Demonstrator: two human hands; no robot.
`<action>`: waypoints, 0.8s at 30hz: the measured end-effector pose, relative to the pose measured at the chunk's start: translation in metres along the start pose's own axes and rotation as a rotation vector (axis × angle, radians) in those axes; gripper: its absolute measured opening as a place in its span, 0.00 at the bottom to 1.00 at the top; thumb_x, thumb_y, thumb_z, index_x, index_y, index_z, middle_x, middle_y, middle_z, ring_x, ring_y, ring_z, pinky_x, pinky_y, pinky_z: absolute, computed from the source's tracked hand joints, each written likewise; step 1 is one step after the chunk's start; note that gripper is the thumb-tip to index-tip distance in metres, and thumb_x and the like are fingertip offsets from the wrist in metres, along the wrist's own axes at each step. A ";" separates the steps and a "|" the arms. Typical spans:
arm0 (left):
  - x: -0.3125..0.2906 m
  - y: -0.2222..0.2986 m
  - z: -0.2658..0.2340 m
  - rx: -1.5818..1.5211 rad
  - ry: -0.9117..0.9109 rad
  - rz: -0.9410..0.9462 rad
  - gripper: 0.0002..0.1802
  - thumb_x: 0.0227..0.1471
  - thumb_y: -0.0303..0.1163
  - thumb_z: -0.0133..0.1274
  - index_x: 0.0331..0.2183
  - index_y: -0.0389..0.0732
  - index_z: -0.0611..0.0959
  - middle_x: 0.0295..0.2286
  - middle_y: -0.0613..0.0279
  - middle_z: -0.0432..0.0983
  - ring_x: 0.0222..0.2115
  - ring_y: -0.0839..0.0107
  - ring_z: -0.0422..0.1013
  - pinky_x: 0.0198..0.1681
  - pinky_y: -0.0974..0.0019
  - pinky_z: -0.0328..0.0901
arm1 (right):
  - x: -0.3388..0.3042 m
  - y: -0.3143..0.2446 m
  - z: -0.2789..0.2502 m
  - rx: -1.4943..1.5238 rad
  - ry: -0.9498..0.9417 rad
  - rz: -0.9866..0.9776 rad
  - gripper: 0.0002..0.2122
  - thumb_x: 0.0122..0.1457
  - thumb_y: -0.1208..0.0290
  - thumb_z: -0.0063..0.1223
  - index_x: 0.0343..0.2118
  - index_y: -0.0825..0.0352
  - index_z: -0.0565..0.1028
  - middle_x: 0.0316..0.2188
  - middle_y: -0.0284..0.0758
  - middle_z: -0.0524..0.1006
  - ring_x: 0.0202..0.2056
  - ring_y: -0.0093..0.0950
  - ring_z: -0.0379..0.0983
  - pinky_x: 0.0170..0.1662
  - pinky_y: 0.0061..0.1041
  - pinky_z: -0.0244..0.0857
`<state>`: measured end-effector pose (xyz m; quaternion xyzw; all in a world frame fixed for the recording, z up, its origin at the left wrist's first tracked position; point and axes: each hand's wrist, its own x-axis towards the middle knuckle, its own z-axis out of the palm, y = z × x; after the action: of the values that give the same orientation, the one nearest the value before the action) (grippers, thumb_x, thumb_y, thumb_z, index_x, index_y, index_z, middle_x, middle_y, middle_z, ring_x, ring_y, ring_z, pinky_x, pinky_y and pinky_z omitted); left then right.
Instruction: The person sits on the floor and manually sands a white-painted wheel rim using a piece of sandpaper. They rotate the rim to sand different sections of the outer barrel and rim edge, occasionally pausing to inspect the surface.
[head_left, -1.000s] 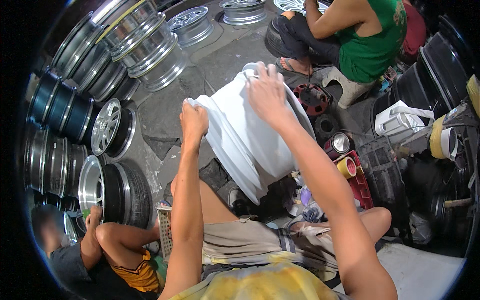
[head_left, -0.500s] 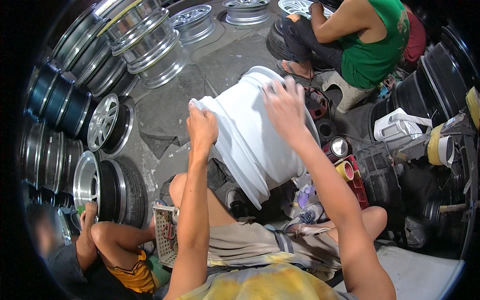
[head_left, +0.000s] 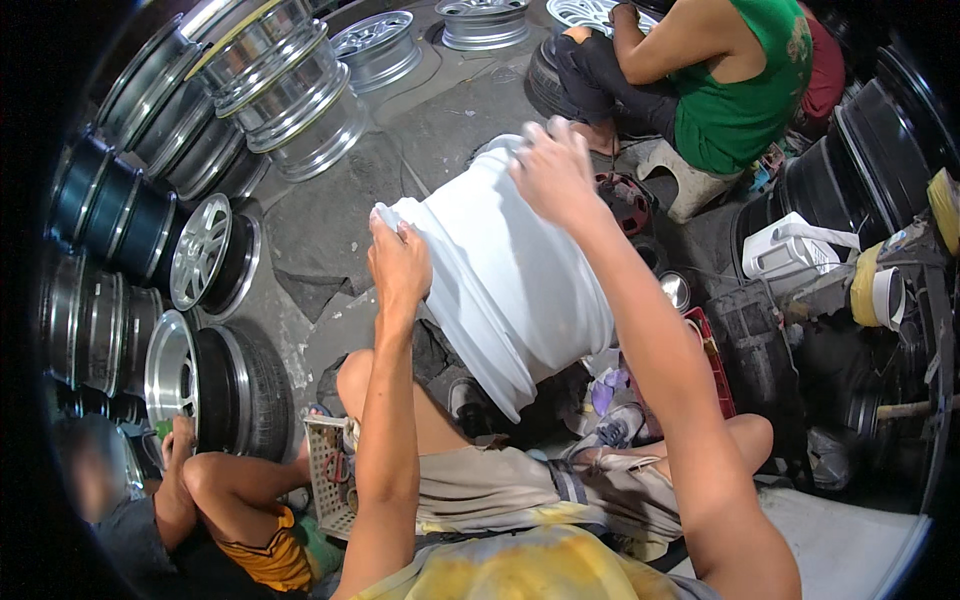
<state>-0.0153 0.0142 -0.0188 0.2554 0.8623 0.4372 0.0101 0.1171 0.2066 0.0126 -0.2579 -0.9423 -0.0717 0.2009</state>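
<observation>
A white-coated wheel rim [head_left: 515, 275] stands tilted in front of me, above my knees, its barrel facing me. My left hand [head_left: 400, 265] is closed around the near-left edge of the rim, thumb and fingers over the lip. At the far right end of the rim is my right hand [head_left: 558, 178], bent over its upper edge. Motion smears its fingers, so whether anything lies under them cannot be made out. The rim's far face is hidden.
Stacked metal rims [head_left: 290, 100] rise at the left. A perforated basket [head_left: 328, 475] is beside my left leg. At the right are a white jug-like container [head_left: 790, 250] and a red crate [head_left: 712, 350]. One co-worker in a green top [head_left: 735, 95] sits ahead; another person's hand [head_left: 180, 440] works lower left.
My right hand has shifted slightly left and up along the rim's far end. The rim has turned and moved a little left; my left hand keeps its hold.
</observation>
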 end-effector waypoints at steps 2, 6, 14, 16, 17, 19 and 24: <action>0.008 -0.004 0.007 0.001 0.010 0.027 0.30 0.61 0.31 0.44 0.60 0.22 0.66 0.52 0.24 0.71 0.55 0.34 0.69 0.61 0.47 0.62 | 0.044 0.007 0.020 0.047 -0.136 0.042 0.14 0.63 0.60 0.52 0.34 0.66 0.84 0.48 0.38 0.76 0.54 0.40 0.65 0.55 0.43 0.61; 0.067 -0.045 -0.006 0.127 0.005 -0.009 0.29 0.59 0.34 0.44 0.56 0.21 0.71 0.51 0.26 0.73 0.55 0.35 0.70 0.60 0.46 0.63 | 0.002 -0.016 0.012 0.067 0.061 -0.027 0.13 0.64 0.61 0.51 0.41 0.63 0.83 0.48 0.38 0.75 0.53 0.42 0.65 0.58 0.44 0.60; 0.113 -0.035 0.005 0.162 -0.133 -0.115 0.26 0.54 0.32 0.47 0.48 0.20 0.78 0.48 0.26 0.76 0.53 0.38 0.73 0.58 0.48 0.66 | -0.206 -0.019 0.048 0.253 0.451 0.246 0.19 0.58 0.71 0.62 0.53 0.65 0.80 0.47 0.34 0.74 0.50 0.36 0.66 0.54 0.38 0.61; 0.110 -0.048 0.008 0.153 -0.122 -0.107 0.27 0.54 0.32 0.47 0.49 0.20 0.78 0.49 0.26 0.75 0.54 0.38 0.72 0.59 0.49 0.65 | -0.155 -0.020 0.020 0.209 0.434 0.207 0.17 0.58 0.70 0.62 0.51 0.60 0.82 0.50 0.28 0.76 0.51 0.33 0.66 0.54 0.36 0.60; 0.112 -0.050 0.010 0.134 -0.115 -0.106 0.27 0.55 0.32 0.46 0.50 0.21 0.78 0.49 0.26 0.75 0.55 0.38 0.71 0.59 0.49 0.65 | -0.135 -0.019 0.008 0.183 0.423 0.183 0.17 0.57 0.70 0.62 0.51 0.58 0.83 0.51 0.25 0.77 0.51 0.33 0.67 0.54 0.36 0.59; 0.118 -0.056 0.008 0.128 -0.132 -0.127 0.27 0.55 0.32 0.46 0.50 0.21 0.77 0.50 0.27 0.75 0.55 0.38 0.71 0.60 0.49 0.64 | -0.128 -0.022 0.007 0.165 0.421 0.156 0.17 0.56 0.69 0.63 0.50 0.55 0.83 0.51 0.22 0.77 0.53 0.32 0.66 0.55 0.36 0.57; 0.109 -0.044 0.007 0.194 -0.082 -0.116 0.28 0.54 0.33 0.47 0.51 0.22 0.77 0.50 0.28 0.75 0.55 0.38 0.71 0.60 0.49 0.64 | -0.183 -0.016 0.034 0.050 0.414 0.105 0.21 0.55 0.65 0.62 0.54 0.52 0.80 0.54 0.21 0.77 0.57 0.31 0.64 0.57 0.40 0.55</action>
<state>-0.1274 0.0473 -0.0345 0.2224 0.9127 0.3395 0.0462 0.2413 0.1174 -0.0947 -0.2813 -0.8677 -0.0890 0.4001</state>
